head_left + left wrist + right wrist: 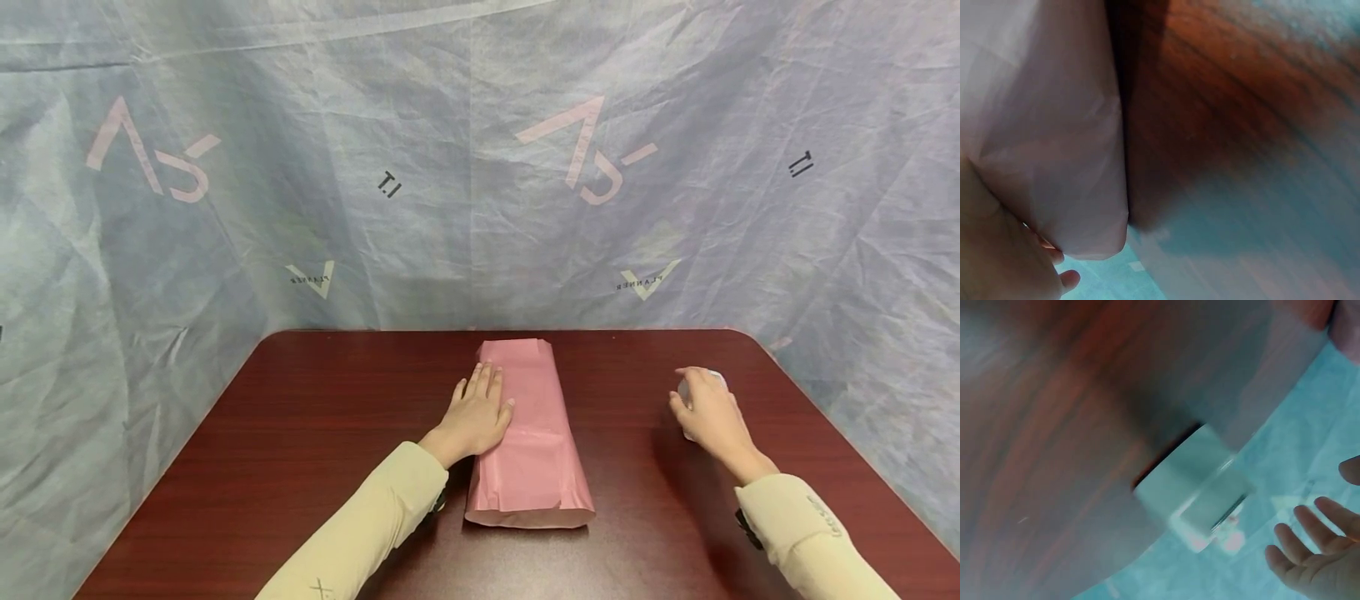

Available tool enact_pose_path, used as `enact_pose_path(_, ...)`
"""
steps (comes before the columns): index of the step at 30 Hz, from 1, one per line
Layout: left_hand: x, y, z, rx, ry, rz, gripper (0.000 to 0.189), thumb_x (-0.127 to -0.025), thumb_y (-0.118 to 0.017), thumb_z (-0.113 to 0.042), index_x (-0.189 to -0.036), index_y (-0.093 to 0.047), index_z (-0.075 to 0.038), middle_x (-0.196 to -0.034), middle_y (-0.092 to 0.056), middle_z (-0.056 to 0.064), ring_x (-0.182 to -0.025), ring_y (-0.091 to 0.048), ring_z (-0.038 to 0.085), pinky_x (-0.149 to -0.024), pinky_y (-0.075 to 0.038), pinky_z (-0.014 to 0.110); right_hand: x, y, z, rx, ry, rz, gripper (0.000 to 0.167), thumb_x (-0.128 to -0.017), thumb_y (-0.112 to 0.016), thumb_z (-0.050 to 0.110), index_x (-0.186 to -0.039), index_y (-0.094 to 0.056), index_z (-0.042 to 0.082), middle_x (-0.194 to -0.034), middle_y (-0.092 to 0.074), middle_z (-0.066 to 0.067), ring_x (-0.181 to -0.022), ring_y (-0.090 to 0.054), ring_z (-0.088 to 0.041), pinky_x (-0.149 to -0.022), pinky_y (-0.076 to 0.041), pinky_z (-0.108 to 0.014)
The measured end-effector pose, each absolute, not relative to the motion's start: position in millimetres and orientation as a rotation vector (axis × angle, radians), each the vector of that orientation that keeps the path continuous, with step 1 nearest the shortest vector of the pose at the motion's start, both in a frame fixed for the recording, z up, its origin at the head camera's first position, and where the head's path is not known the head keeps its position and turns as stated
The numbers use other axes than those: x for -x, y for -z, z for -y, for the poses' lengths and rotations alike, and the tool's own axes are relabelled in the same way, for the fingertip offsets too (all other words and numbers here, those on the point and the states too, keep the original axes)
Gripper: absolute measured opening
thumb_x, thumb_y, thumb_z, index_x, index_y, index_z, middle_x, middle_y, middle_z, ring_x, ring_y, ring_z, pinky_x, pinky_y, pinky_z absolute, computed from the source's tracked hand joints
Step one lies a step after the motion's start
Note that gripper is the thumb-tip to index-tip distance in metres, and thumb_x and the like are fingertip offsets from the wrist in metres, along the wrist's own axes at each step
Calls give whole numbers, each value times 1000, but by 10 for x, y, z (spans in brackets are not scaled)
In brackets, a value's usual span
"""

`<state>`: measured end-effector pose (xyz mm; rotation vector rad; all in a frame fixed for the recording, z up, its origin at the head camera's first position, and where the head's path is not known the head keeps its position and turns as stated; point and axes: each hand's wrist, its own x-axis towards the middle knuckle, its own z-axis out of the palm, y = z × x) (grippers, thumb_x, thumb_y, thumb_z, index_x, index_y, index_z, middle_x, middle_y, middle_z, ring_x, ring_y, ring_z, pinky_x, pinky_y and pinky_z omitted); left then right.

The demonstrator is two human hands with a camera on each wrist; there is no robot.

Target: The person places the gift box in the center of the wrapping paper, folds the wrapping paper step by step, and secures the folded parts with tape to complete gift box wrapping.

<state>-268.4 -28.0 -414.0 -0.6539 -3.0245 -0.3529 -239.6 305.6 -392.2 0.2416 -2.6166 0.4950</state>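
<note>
A pink paper bag [528, 475] lies flat on the table, its open end facing me. On its left side rests my left hand [476, 419], palm down with the fingers stretched along the paper. In the left wrist view the bag's side [1054, 125] rises beside that hand [1007, 256]. Toward the right of the table, my right hand [711, 417] hovers at a small white box-like container [717, 378], mostly hidden under it in the head view. The right wrist view shows the container [1191, 481] upright, with a seam around it, and my spread fingers [1319, 531] apart from it.
The dark red wooden table [322, 417] has rounded far corners. A grey printed fabric sheet [450, 167] hangs behind it and along both sides. Bare tabletop lies between the bag and the white container.
</note>
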Motion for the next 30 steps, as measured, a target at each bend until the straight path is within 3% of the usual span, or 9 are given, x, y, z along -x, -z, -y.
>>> enact_pose_path(10, 2648, 4103, 280, 648, 341, 3034, 61, -98, -22, -41, -146, -15, -4, -153, -10, 15, -142, -6, 29, -111, -15, 50, 2218, 4033, -3403, -15, -440, 2702, 40, -83, -56, 14, -106, -51, -18, -106, -47, -37, -89, -43, -53, -69, -35, -60)
enact_pose_path(16, 2653, 4119, 271, 645, 348, 3026, 60, -98, -23, -40, -146, -15, -4, -153, -10, 15, -142, -7, 29, -111, -14, 50, 2139, 4059, -3463, 90, -446, 2792, 31, -85, -55, 22, -74, -55, -8, -102, -46, -36, -80, -44, -53, -58, -38, -54)
enact_pose_path(21, 2653, 4114, 271, 640, 342, 3021, 60, -98, -24, -39, -146, -16, -4, -153, -10, 15, -142, -8, 29, -110, -14, 50, 2123, 4073, -3472, 73, -446, 2833, 32, -85, -55, 21, -62, -59, 0, -99, -50, -35, -85, -45, -54, -64, -39, -55)
enact_pose_path(25, 2648, 4102, 269, 636, 341, 3031, 61, -98, -23, -40, -146, -14, -5, -154, -9, 14, -142, -6, 29, -111, -14, 50, 2124, 4084, -3468, 27, -457, 2813, 28, -83, -57, 17, -62, -61, -1, -97, -51, -35, -89, -44, -51, -71, -35, -57)
enact_pose_path(30, 2659, 4120, 268, 641, 335, 3017, 60, -98, -23, -39, -146, -16, -4, -153, -11, 15, -142, -7, 29, -110, -15, 50, 2130, 4074, -3453, 35, -526, 2760, 24, -80, -62, 13, -76, -64, -11, -102, -48, -38, -92, -41, -53, -73, -33, -58)
